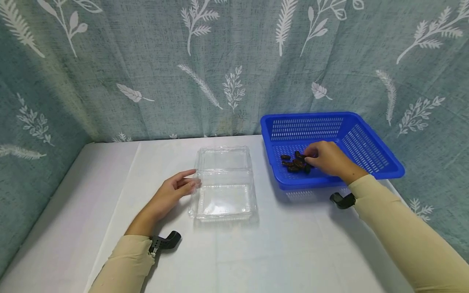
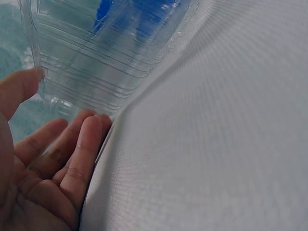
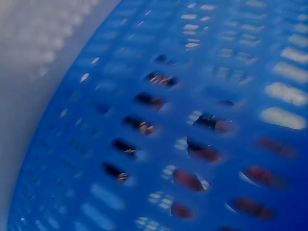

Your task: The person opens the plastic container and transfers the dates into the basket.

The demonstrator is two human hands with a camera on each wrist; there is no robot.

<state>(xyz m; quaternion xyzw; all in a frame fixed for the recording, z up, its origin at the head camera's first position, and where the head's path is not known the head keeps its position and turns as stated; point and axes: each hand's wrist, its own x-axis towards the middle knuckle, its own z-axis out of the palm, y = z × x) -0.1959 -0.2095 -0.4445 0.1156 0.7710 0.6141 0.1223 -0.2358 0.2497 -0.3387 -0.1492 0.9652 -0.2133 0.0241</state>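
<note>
A clear plastic clamshell container (image 1: 225,199) lies with its lid laid back on the white table. My left hand (image 1: 170,195) is at its left edge, fingers extended; in the left wrist view the thumb (image 2: 21,91) touches the rim and the other fingertips meet the wall low down near the table. Several dark brown dates (image 1: 294,165) lie together in the left part of a blue plastic basket (image 1: 366,150). Reaching into this basket, my right hand (image 1: 327,158) pinches a date between thumb and fingers at the pile's right side. Through the basket's slots, dates (image 3: 187,179) show in the right wrist view.
The basket stands to the right of the container, on the white cloth-covered table (image 1: 278,248). A green curtain (image 1: 157,101) with white leaf prints hangs right behind the table and along its left side. Each wrist wears a black band.
</note>
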